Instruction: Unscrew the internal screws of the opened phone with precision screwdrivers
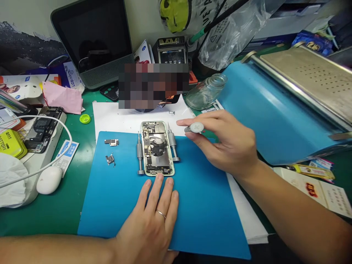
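An opened phone (158, 148) lies on the blue mat (203, 212), its inner parts and a round coil showing. My left hand (155, 216) rests flat below it, fingers stretched out and fingertips at its bottom edge. Between thumb and fingers, my right hand (227, 141) pinches a grey precision screwdriver (195, 128), seen almost end-on by its round cap; its tip is hidden. One more screwdriver (140, 156) lies along the phone's left side, and another screwdriver (172, 143) along its right. A small metal-shielded part (111, 142) and a small bracket-like piece (110, 160) sit to the left.
At the back stand a dark-screened tablet (96, 40) and a tilted glass jar (206, 91). A metal-topped device (310, 69) with a blue sheet (255, 110) occupies the right. Another opened phone (44, 128) and a white cable (67, 128) are at the left.
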### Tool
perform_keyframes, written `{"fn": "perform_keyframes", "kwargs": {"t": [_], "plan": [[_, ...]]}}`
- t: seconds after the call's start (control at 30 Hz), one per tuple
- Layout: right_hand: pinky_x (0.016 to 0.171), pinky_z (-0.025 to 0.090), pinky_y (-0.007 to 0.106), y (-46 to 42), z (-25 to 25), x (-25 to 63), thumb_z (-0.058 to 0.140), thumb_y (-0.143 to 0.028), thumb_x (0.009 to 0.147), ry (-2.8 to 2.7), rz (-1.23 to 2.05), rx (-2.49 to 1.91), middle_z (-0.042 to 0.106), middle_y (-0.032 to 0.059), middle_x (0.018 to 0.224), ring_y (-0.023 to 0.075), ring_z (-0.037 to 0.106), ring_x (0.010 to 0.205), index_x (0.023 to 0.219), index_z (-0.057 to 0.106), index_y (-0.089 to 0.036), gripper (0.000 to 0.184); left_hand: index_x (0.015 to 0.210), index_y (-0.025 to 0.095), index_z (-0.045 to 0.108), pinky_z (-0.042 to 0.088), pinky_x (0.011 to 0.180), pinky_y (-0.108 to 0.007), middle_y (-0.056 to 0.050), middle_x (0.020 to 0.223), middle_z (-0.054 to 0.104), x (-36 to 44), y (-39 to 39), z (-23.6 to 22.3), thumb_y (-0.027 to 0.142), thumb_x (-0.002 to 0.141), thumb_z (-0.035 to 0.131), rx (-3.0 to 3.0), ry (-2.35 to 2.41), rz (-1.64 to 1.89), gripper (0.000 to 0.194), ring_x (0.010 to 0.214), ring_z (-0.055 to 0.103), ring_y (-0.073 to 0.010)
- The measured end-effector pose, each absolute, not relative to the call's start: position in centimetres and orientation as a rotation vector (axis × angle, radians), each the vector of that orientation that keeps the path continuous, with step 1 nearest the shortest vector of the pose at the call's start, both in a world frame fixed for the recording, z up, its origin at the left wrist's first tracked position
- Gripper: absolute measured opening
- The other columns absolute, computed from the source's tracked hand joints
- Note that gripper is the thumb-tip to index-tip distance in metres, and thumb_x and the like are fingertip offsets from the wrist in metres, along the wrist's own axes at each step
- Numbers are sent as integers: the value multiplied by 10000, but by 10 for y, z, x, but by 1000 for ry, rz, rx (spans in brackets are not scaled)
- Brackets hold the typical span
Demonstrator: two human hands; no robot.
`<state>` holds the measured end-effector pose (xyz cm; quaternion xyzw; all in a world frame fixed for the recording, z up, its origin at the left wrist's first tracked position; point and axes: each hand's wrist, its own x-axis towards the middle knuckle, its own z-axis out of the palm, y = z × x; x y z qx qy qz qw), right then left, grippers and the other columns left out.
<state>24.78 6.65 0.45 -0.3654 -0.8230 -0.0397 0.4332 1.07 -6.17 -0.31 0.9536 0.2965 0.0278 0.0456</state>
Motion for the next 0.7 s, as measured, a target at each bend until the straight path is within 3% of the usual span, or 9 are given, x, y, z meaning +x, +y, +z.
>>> {"fn": "perform_keyframes", "kwargs": {"t": [0.23, 0.37, 0.47, 0.6, 0.7], "plan": [[718, 581, 372, 68, 8, 250, 698, -100, 903, -2084, -55, -950, 798, 28, 996, 214, 701, 774, 1160, 710, -265, 306, 1540, 15, 441, 55, 1204, -590, -260, 1635, 347, 10, -62, -3, 623, 925, 546, 2910, 906, 93, 871, 1517, 267, -493], [798, 634, 381, 67, -4, 252, 718, -118, 900, -1973, 98, -945, 784, 33, 1086, 234, 769, 893, 1448, 539, -328, 614, 1537, 18, 446, 72, 1202, -592, -255, 1633, 354, 11, -62, -4, 616, 931, 537, 2914, 912, 103, 857, 1517, 276, -490], [875, 653, 401, 69, -12, 252, 718, -100, 895, -1916, 122, -871, 774, 8, 1106, 232, 786, 913, 1531, 437, -387, 752, 1534, 16, 449, 78, 1202, -592, -257, 1634, 352, 11, -62, -2, 625, 928, 542, 2923, 917, 91, 864, 1515, 286, -485], [762, 689, 320, 60, 5, 233, 697, -93, 912, -1794, 125, -730, 731, -2, 1253, 200, 788, 929, 1515, 450, -416, 728, 1540, 12, 432, 78, 1204, -596, -262, 1646, 321, 8, -61, 3, 628, 927, 541, 2945, 917, 58, 876, 1526, 261, -488], [760, 699, 309, 42, 30, 208, 686, -144, 941, -1678, 230, -788, 656, 35, 1391, 191, 787, 917, 1463, 523, -381, 596, 1546, -7, 405, 67, 1212, -596, -280, 1656, 281, 8, -61, 5, 626, 923, 554, 2954, 904, 24, 901, 1541, 213, -497]]}}
